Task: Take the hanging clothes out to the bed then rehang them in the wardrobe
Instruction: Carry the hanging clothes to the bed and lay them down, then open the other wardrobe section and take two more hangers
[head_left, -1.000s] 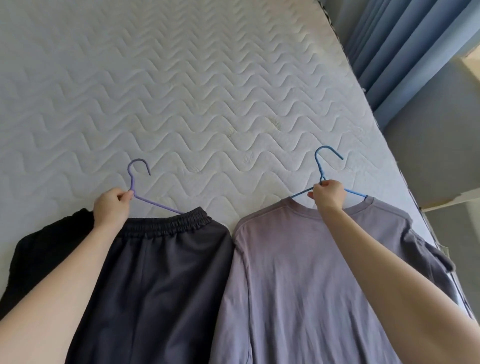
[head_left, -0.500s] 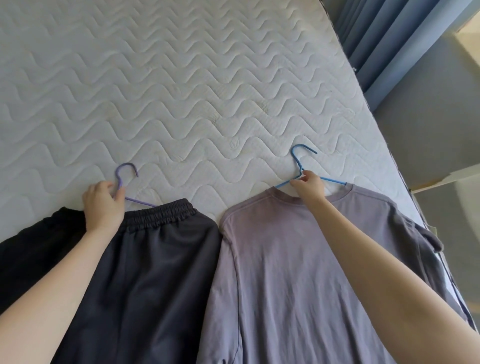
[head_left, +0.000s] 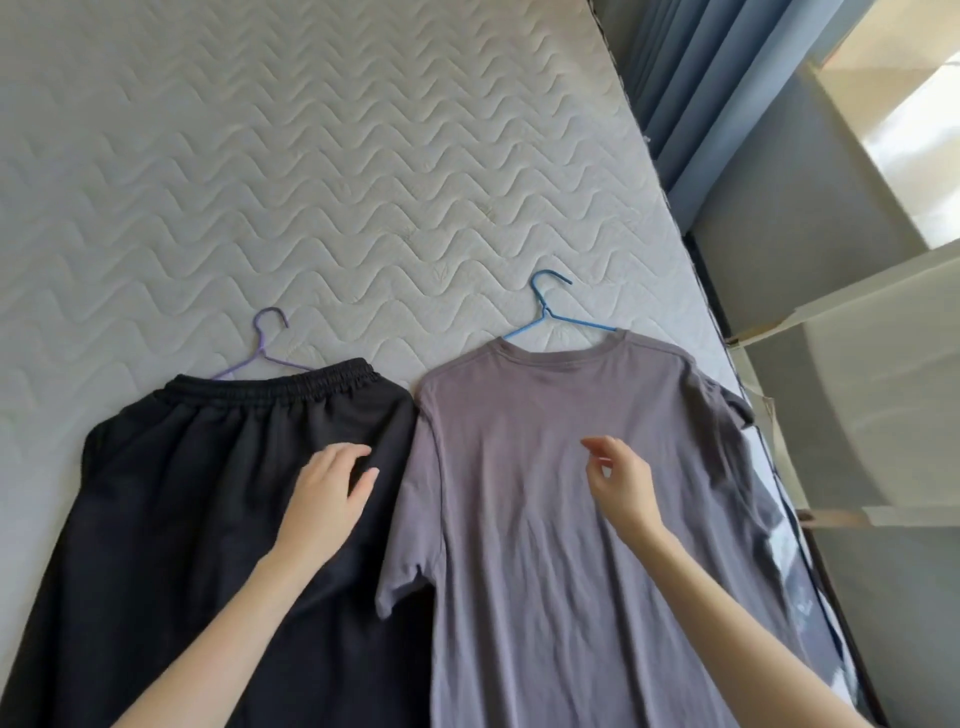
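Head view: a black garment (head_left: 182, 519) on a purple hanger (head_left: 264, 347) and a grey T-shirt (head_left: 519, 410) on a blue hanger (head_left: 544, 310) lie touching, side by side, on the bed (head_left: 311, 156), the T-shirt by its right edge. The left hand (head_left: 327, 493), fingers relaxed, is over the garment. The right hand (head_left: 621, 483), loosely curled, is over the T-shirt. Both hold nothing.

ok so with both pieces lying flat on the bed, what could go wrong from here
The grey-purple short-sleeved t-shirt reaches the right edge of the white quilted mattress, so it might slide off. The black elastic-waist garment could slip from its thin purple wire hanger when lifted by the hook. The two garments touch, so lifting one may drag the other.
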